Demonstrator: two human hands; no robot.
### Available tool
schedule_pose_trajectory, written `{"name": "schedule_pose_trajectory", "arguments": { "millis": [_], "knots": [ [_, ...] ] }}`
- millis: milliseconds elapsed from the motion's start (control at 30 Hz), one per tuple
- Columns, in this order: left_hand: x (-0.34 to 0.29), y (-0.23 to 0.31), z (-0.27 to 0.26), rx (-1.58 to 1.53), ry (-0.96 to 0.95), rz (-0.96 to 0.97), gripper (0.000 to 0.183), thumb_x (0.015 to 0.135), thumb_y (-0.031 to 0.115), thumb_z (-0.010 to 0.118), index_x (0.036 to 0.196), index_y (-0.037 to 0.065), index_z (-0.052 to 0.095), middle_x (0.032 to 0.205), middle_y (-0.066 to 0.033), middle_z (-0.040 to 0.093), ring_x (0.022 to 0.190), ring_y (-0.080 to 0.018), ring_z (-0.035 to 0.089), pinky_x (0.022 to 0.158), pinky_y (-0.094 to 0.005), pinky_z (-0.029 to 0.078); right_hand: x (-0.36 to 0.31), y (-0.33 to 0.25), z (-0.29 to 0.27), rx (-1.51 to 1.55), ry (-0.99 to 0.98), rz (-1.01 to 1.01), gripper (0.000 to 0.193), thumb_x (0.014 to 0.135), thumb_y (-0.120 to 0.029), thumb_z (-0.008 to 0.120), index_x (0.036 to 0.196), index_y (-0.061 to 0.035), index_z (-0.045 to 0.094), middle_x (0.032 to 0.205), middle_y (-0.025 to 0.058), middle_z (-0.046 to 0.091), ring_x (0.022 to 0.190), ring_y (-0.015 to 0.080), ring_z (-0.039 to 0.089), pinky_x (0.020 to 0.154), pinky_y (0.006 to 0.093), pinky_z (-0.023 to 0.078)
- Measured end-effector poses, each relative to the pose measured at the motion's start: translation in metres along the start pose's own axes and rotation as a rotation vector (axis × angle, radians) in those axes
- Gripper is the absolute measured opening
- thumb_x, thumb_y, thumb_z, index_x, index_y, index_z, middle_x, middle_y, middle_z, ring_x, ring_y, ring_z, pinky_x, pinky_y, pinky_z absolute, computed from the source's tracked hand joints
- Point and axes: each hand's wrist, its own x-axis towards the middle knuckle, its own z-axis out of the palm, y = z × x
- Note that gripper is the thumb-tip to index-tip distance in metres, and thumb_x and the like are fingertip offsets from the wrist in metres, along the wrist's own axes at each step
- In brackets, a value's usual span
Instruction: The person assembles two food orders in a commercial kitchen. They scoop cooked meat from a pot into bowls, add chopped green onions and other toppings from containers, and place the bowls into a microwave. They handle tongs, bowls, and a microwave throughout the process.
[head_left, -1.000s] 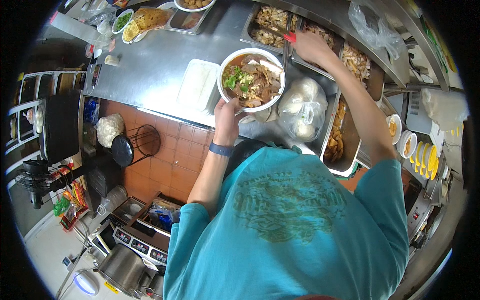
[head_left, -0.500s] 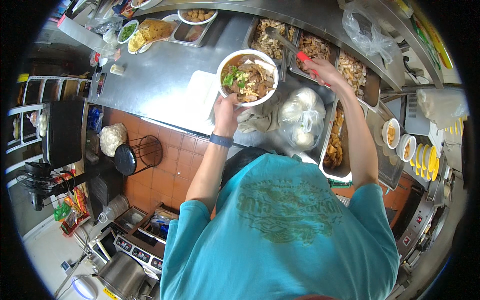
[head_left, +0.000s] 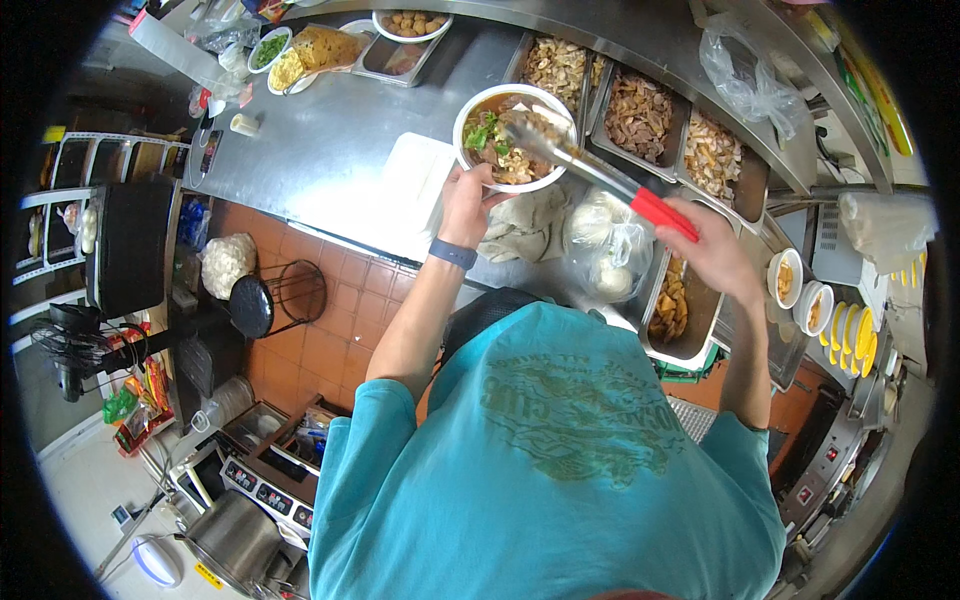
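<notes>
We are gripping the rim of a round white bowl (head_left: 510, 135) with our left hand (head_left: 466, 200), holding it just above the smooth steel table (head_left: 320, 160). The bowl is holding brown broth, meat pieces and green herbs. Our right hand (head_left: 712, 250) is clenching the red handles of long metal tongs (head_left: 590, 165), whose tips are reaching into the bowl. Behind the bowl, rectangular steel trays (head_left: 640, 110) are holding chopped brown meats. Between our hands, a crinkled clear plastic bag (head_left: 605, 245) is lying.
</notes>
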Motion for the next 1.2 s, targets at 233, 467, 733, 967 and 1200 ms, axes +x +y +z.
{"name": "schedule_pose_trajectory", "arguments": {
  "millis": [233,467,733,967,1200],
  "knots": [
    [0.007,-0.008,-0.006,-0.005,-0.031,-0.015,0.045,0.085,0.004,0.048,0.129,-0.002,0.047,0.118,-0.0158,0.059,0.104,-0.0271,0.063,0.079,-0.0380,0.061,-0.005,0.002,0.018,-0.314,0.106,-0.139,0.036,0.091,-0.025,0.067,0.121,-0.0063,0.061,0.094,0.0231,0.067,0.086,0.0408,0.066,0.075,0.0437,0.051],
    [0.007,-0.009,-0.001,-0.043,0.006,-0.026,0.054,0.084,0.003,0.053,0.137,0.003,0.041,0.118,-0.0155,0.060,0.104,-0.0264,0.065,0.080,-0.0434,0.061,0.001,0.014,0.028,-0.114,0.076,-0.072,0.032,0.092,-0.024,0.067,0.117,-0.0053,0.063,0.084,0.0180,0.068,0.075,0.0295,0.069,0.067,0.0371,0.051],
    [0.005,-0.002,0.002,-0.065,0.034,-0.041,0.038,0.086,0.005,0.053,0.121,-0.006,0.050,0.112,-0.0171,0.062,0.099,-0.0274,0.066,0.078,-0.0421,0.061,0.005,0.027,0.035,0.116,0.016,-0.046,0.025,0.094,-0.021,0.066,0.111,-0.0026,0.063,0.075,0.0032,0.060,0.065,0.0107,0.057,0.063,0.0280,0.046],
    [-0.001,0.009,0.006,-0.065,0.010,-0.030,0.037,0.085,0.004,0.053,0.121,-0.006,0.050,0.111,-0.0164,0.063,0.098,-0.0270,0.067,0.078,-0.0403,0.062,0.006,0.029,0.036,0.189,-0.014,-0.046,0.024,0.095,-0.018,0.064,0.112,-0.0022,0.063,0.070,0.0012,0.057,0.064,0.0080,0.054,0.061,0.0263,0.043],
    [-0.001,0.010,0.009,-0.045,0.040,-0.003,0.035,0.084,0.006,0.054,0.117,-0.004,0.054,0.104,-0.0154,0.067,0.090,-0.0253,0.070,0.071,-0.0386,0.063,-0.001,0.019,0.045,-0.215,0.261,-0.208,0.031,0.089,-0.023,0.070,0.116,-0.0081,0.063,0.082,0.0176,0.068,0.074,0.0343,0.067,0.066,0.0398,0.051]
  ]
}}
